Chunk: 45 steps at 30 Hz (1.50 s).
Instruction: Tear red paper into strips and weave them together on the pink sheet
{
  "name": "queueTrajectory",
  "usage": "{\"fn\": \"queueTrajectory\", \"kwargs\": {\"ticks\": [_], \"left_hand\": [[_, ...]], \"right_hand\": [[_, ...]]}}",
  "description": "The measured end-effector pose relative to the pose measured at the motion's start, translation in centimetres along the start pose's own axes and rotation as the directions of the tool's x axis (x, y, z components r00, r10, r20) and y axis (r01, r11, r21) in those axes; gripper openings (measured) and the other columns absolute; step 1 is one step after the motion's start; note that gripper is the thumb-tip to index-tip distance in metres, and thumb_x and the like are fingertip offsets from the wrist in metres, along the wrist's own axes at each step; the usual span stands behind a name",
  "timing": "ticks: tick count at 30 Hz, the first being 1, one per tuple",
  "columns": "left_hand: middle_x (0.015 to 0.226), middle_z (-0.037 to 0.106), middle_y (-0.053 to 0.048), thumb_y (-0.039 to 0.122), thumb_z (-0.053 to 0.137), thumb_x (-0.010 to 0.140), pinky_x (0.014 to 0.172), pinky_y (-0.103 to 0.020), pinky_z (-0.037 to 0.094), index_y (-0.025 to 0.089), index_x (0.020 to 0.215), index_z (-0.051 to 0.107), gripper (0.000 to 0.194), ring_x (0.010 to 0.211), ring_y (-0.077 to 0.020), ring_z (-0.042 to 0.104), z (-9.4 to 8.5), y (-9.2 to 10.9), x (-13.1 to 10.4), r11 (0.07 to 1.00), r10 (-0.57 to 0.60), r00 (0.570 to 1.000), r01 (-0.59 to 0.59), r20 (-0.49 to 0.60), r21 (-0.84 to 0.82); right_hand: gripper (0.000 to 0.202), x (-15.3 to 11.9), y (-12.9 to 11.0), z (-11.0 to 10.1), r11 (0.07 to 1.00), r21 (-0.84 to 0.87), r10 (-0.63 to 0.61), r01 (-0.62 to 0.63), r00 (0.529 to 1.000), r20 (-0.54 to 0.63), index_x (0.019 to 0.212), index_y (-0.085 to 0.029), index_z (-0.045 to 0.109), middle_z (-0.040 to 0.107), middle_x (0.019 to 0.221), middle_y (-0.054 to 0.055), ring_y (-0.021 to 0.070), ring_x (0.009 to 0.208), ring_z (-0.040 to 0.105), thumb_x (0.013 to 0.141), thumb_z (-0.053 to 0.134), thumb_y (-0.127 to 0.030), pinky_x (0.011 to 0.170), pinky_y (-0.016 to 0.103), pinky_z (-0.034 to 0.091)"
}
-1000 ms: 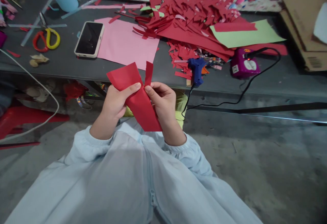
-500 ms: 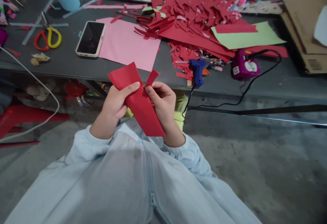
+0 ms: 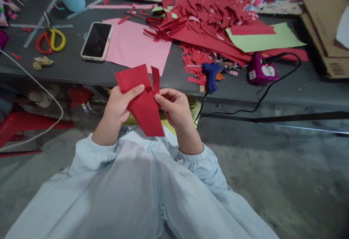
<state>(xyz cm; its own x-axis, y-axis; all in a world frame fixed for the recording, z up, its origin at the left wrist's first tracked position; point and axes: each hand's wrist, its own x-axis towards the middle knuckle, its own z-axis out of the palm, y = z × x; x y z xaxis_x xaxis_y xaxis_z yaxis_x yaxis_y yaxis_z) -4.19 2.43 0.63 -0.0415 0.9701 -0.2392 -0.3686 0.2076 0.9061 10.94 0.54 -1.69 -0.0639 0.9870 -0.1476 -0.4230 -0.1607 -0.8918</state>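
You are clasping the red paper (image 3: 145, 112) in your left hand (image 3: 116, 103) and pinching its edge with your right hand (image 3: 174, 106) near the counter (image 3: 236, 86), its narrow strip (image 3: 156, 78) standing parted only at the top, the lower length seemingly unseparated, while red scraps (image 3: 200, 12) are lying heaped beyond.

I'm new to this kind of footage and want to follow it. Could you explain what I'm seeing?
There is no machine here, only a person working bare-handed. The view comes from a camera worn on the head, looking forward and down. The left hand holds a red paper piece; the right hand pinches its edge, where a narrow strip sticks up. On the dark table lie scissors, a phone by a pink sheet, a heap of cut red paper, a blue glue gun and a purple box.
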Motion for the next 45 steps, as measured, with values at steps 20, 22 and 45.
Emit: {"fn": "queueTrajectory", "kwargs": {"ticks": [20, 22, 45], "left_hand": [[0.077, 0.075, -0.004, 0.033, 0.094, 0.050, 0.068, -0.031, 0.060, 0.016, 0.075, 0.073, 0.038, 0.065, -0.0176, 0.070, 0.0, -0.9, -0.8, 0.989, -0.142, 0.990, 0.141, 0.022, 0.043], [0.076, 0.075, -0.004, 0.030, 0.095, 0.049, 0.066, -0.030, 0.060, 0.016, 0.074, 0.072, 0.037, 0.064, -0.0166, 0.069, 0.1, -0.9, -0.9, 0.989, -0.145, 0.989, 0.145, 0.013, 0.035], [0.074, 0.074, -0.002, 0.026, 0.094, 0.049, 0.065, -0.026, 0.059, 0.015, 0.069, 0.071, 0.033, 0.064, -0.0137, 0.068, 1.0, -0.9, -1.7, 1.000, -0.016, 0.999, 0.015, -0.034, -0.023]], "right_hand": [[0.039, 0.0, 2.2, 0.4, 0.997, -0.057, -0.067, 0.059, 0.989, -0.135, 0.073, -0.021, 0.062, 0.062, 0.067, -0.005, 0.0064, 0.057, 0.054, 0.064, 0.084, -0.052, 0.051, 0.019, 0.046], [0.037, -0.1, 2.2, 0.5, 0.995, -0.066, -0.086, 0.078, 0.989, -0.122, 0.074, -0.021, 0.062, 0.063, 0.068, -0.006, 0.0057, 0.057, 0.053, 0.068, 0.083, -0.051, 0.053, 0.019, 0.046], [0.021, -0.7, 1.4, 0.5, 0.988, -0.017, -0.155, 0.154, 0.975, -0.160, 0.072, -0.022, 0.073, 0.069, 0.066, -0.004, 0.0070, 0.057, 0.058, 0.068, 0.085, -0.038, 0.055, 0.020, 0.051]]}}
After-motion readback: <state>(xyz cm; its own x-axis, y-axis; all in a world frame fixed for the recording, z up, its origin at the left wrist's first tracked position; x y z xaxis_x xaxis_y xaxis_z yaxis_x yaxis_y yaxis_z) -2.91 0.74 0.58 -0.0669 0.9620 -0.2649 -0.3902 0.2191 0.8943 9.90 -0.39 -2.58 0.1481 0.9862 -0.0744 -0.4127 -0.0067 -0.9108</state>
